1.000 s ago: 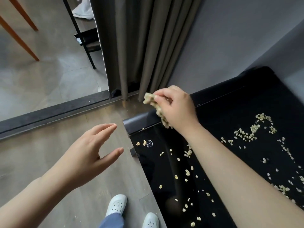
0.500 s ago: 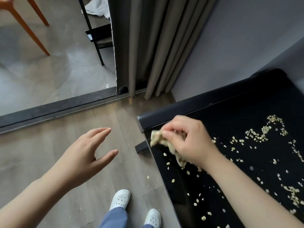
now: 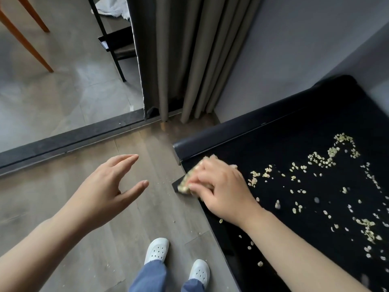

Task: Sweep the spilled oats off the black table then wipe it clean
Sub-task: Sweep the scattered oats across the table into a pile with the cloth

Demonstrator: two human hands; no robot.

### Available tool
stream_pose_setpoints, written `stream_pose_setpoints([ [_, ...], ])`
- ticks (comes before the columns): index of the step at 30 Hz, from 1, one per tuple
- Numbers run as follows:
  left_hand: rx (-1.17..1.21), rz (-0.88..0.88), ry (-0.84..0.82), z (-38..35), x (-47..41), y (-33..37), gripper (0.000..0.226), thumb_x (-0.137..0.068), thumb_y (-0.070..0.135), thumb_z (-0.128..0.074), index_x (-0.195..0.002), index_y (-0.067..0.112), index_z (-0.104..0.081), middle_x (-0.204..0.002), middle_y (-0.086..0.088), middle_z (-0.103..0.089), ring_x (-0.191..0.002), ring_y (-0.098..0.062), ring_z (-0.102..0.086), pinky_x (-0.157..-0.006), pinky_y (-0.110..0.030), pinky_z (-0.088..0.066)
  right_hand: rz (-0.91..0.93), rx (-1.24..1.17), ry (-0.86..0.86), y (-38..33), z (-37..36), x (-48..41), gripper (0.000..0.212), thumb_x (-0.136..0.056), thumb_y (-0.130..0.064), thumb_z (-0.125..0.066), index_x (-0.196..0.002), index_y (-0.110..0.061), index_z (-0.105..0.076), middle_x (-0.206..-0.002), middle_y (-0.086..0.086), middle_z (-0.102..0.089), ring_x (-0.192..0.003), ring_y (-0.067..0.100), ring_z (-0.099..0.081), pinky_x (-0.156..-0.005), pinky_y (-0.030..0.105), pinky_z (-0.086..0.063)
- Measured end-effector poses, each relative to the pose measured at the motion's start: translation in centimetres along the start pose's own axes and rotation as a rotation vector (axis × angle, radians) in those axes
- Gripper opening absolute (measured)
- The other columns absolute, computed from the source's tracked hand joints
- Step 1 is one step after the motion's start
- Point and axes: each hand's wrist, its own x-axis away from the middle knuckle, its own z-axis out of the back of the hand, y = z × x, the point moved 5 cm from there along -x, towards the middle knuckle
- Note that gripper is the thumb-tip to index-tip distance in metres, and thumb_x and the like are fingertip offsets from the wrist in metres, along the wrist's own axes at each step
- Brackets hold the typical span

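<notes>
R hand (image 3: 221, 190) sits mid-frame, down on the table (image 3: 231, 131) at its corner nearest frame centre. Its fingers are curled over a beige rag (image 3: 185, 183) and clamp it vs. the black top. The rag's left end pokes out past the table edge. It's blurred, so we can't tell its fabric or whether flakes cling to it.

Oats (image 3: 322, 160) lie all over the top, i.e. the right half of the frame. We see a thick zigzag trail upper right, a looser clump near the right edge lower down, and single flakes scattered btwn those and along the forearm toward the bottom. The nearest flakes are just right of the R hand.

L hand (image 3: 101, 192) is left of centre, off the table and over the floor (image 3: 42, 186). It holds nothing. The fingers are straight and close together, w/ the thumb spread wide from them and the palm turned toward the table corner. There's a clear gap btwn it and the rag.

A few flakes (image 3: 174, 221) dot the wood planks beside the table edge. At bottom centre we see white shoes (image 3: 156, 250) w/ blue trouser legs. A curtain (image 3: 189, 60) hangs top centre down to the floor, w/ grey wall (image 3: 294, 49) to its right. Upper left, past a dark sill, stand orange chair legs (image 3: 27, 43) and a black rack (image 3: 116, 42) on grey tile.
</notes>
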Motion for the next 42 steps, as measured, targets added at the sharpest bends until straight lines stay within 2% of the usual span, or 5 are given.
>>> stream_pose_setpoints([
  [6,0.037,-0.093,0.037,-0.8,-1.8,3.2,0.071,-0.084,0.055,-0.053,-0.145,0.022,-0.041,-0.146,0.007,-0.041,-0.124,-0.012,-0.046,-0.096,-0.022,-0.038,-0.068,-0.105,-0.095,0.7,1.0,6.1,0.012,-0.083,-0.035,-0.059,-0.078,-0.031,-0.069,-0.082,-0.021,-0.055,-0.083,0.003,-0.056,-0.069,0.038,-0.048],
  [15,-0.046,-0.250,0.062,-2.0,-4.9,7.9,0.067,-0.086,0.050,-0.048,-0.140,0.012,-0.047,-0.145,-0.002,-0.045,-0.132,-0.018,-0.042,-0.106,-0.023,-0.031,-0.274,-0.166,0.449,5.9,8.2,-2.3,0.012,-0.088,-0.024,-0.060,-0.084,-0.024,-0.071,-0.084,-0.010,-0.059,-0.078,0.009,-0.060,-0.070,0.033,-0.053],
  [26,-0.118,-0.332,0.011,-4.2,-6.4,11.7,0.065,-0.086,0.045,-0.050,-0.138,0.005,-0.049,-0.144,-0.009,-0.046,-0.132,-0.027,-0.043,-0.109,-0.037,-0.036,-0.258,-0.140,0.068,5.1,4.9,8.6,0.011,-0.085,-0.028,-0.061,-0.081,-0.028,-0.072,-0.088,-0.017,-0.064,-0.091,0.006,-0.062,-0.085,0.031,-0.049],
  [34,-0.190,-0.353,-0.030,-6.5,-7.4,14.1,0.065,-0.086,0.049,-0.047,-0.140,0.012,-0.047,-0.149,-0.009,-0.040,-0.140,-0.033,-0.031,-0.108,-0.060,-0.031,-0.328,-0.080,0.485,9.4,12.5,3.2,0.012,-0.089,-0.023,-0.058,-0.084,-0.024,-0.070,-0.085,-0.011,-0.061,-0.079,0.006,-0.060,-0.070,0.030,-0.052],
  [42,-0.247,-0.368,-0.026,-7.7,-7.9,14.6,0.062,-0.089,0.044,-0.056,-0.140,0.011,-0.047,-0.152,-0.011,-0.035,-0.143,-0.036,-0.024,-0.112,-0.062,-0.021,-0.369,0.003,0.260,10.8,7.8,4.4,0.014,-0.090,-0.027,-0.056,-0.090,-0.028,-0.069,-0.090,-0.012,-0.059,-0.085,0.009,-0.056,-0.070,0.028,-0.047],
])
